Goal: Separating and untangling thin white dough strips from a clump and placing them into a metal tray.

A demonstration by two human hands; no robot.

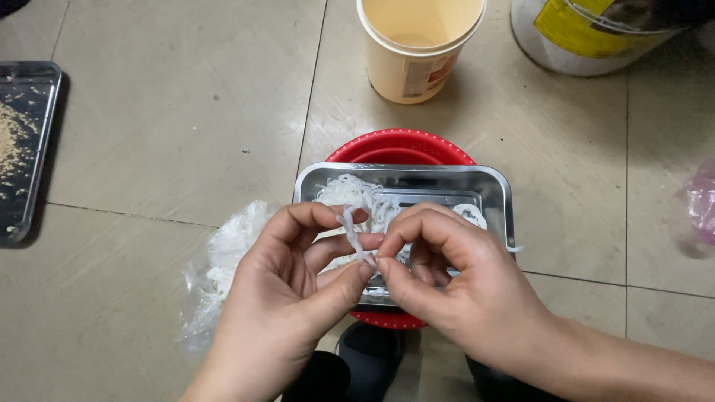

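Beige floor tiles [171, 112] fill the frame, a dark metal tray of crumbs [22, 149] at far left and a crumpled clear plastic bag [223, 260] nearer. The left hand [287, 298] and right hand [454, 286] pinch one thin white translucent strip [351, 232] between thumbs and forefingers, its long axis near upright, above a rectangular steel tray [491, 186] of similar strips (set on a red round bowl [402, 145]). A cream plastic bucket [417, 52] stands beyond.

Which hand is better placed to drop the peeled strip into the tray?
Probably the left hand. Its thumb and forefinger pinch the upper end of the white strip, right over the tray. The right hand only pinches the lower end near the tray's front edge, so it could simply let go.
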